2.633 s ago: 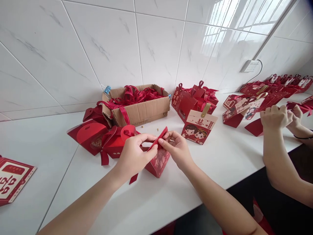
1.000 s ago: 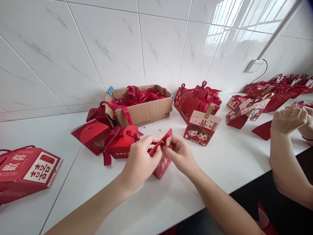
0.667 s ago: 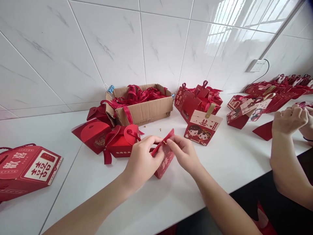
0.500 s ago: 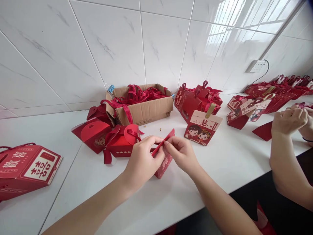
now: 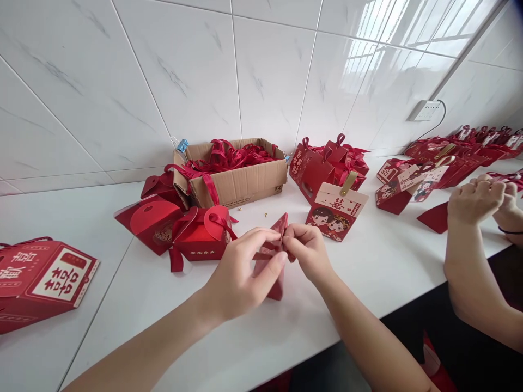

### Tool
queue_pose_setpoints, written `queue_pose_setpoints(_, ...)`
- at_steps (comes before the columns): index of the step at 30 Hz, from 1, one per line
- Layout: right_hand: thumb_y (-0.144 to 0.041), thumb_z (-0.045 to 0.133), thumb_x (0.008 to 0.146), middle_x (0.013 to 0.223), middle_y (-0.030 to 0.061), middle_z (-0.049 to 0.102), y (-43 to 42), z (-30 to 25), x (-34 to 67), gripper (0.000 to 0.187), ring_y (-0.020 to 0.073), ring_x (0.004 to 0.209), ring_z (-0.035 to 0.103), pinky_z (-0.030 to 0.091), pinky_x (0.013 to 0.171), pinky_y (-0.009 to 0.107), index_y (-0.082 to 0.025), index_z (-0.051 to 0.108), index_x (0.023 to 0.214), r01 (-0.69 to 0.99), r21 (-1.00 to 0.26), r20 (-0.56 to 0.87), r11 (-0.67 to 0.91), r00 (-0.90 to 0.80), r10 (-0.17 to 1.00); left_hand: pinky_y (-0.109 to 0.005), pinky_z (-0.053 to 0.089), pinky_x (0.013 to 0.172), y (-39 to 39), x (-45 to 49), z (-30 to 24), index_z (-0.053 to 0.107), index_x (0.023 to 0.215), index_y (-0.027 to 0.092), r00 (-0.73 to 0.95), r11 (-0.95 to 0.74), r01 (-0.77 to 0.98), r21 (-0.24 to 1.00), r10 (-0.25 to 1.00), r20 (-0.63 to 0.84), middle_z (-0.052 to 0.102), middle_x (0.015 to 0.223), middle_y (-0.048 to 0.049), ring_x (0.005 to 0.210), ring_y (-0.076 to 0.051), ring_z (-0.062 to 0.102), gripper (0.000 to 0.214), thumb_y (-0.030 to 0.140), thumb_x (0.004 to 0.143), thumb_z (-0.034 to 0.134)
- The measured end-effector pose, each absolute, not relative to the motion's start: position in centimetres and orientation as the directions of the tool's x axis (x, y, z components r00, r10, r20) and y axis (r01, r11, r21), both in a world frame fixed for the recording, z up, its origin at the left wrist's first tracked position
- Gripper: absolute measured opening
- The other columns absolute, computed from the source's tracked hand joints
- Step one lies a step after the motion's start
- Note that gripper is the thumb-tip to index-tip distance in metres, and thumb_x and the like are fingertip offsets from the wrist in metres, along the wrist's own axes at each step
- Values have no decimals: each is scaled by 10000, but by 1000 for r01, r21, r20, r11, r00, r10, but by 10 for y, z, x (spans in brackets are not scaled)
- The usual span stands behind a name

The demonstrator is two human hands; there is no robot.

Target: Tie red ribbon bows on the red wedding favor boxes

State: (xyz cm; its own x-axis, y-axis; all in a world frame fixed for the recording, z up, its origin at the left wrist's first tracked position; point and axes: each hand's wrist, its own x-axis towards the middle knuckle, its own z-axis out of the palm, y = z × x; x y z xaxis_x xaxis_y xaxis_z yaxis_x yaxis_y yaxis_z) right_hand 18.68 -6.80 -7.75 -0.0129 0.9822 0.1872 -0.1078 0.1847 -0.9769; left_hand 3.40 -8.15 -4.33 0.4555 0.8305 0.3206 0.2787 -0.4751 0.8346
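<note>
Between my hands a small red paper gift box (image 5: 278, 287) stands on the white table, turned nearly edge-on. My left hand (image 5: 243, 275) curls round its upper part, thumb on the near side and fingers on the far side. At the top edge, my right hand (image 5: 309, 251) pinches a fold or flap of the same box; its fingertips hide the exact spot. Just beyond my right hand a finished-looking gift box (image 5: 335, 216) with a printed couple and a gold strap stands upright. A red box with a ribbon bow (image 5: 206, 237) sits left of my hands.
A cardboard carton (image 5: 249, 182) of red ribbons (image 5: 232, 158) stands against the tiled wall. Small brass fasteners (image 5: 265, 214) lie before it. More red boxes stand left (image 5: 44, 277) and right (image 5: 431, 182). A co-worker's hands (image 5: 478, 198) are at the right.
My right hand has shifted slightly right and down along the box's top. My left thumb and fingers have loosened and spread, and the box has turned more edge-on. The view has shifted slightly.
</note>
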Motion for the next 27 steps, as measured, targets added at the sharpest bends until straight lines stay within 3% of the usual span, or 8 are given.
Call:
queue_pose_setpoints(3, -242, 535, 677, 451, -51, 428, -67, -80, 190, 203, 73, 421, 366, 288, 427, 218, -190, 467, 493, -196, -968, 174, 158, -70, 982, -282, 581, 683, -73, 32, -40, 621, 949, 185, 474, -334, 206, 920, 857, 204, 645, 931, -53, 850, -178, 656, 227, 325, 921, 445)
queue_pose_setpoints(5, -266, 556, 696, 459, -50, 427, -67, -81, 189, 218, 77, 430, 373, 299, 434, 219, -188, 476, 509, -190, -967, 190, 170, -96, 977, -267, 571, 632, -69, 32, -42, 605, 884, 176, 430, -309, 233, 922, 883, 188, 633, 855, -38, 781, -164, 645, 167, 300, 895, 494)
queue_pose_setpoints(15, -358, 499, 883, 595, -33, 426, -73, -92, 189, 287, 97, 553, 378, 329, 525, 242, -191, 449, 655, -25, -931, 363, 365, -180, 914, -215, 588, 619, -63, 30, -47, 541, 774, 154, 473, -518, 268, 812, 805, 358, 565, 759, -6, 684, -104, 574, 35, 169, 804, 550)
queue_pose_setpoints(18, -390, 598, 817, 629, -40, 418, -76, -94, 191, 292, 97, 564, 368, 323, 522, 240, -205, 405, 699, 3, -895, 436, 446, -204, 876, -209, 588, 628, -61, 27, -45, 550, 771, 155, 475, -547, 294, 784, 795, 377, 580, 753, -3, 687, -101, 577, 20, 163, 788, 556)
queue_pose_setpoints(24, -648, 690, 631, 716, -35, 367, -77, -97, 194, 565, 113, 599, 318, 297, 506, 253, -232, 335, 770, 67, -809, 547, 584, -278, 789, -193, 558, 589, -56, 15, -35, 555, 720, 164, 457, -545, 398, 738, 815, 355, 598, 694, 20, 613, -90, 593, 47, 120, 730, 539)
queue_pose_setpoints(27, -669, 651, 660, 780, -10, 369, -79, -97, 191, 553, 143, 663, 353, 333, 539, 279, -232, 361, 838, 203, -635, 716, 745, -208, 667, -207, 538, 562, -51, 9, -31, 544, 687, 168, 429, -522, 488, 700, 842, 328, 603, 675, 18, 585, -101, 603, 34, 153, 718, 551)
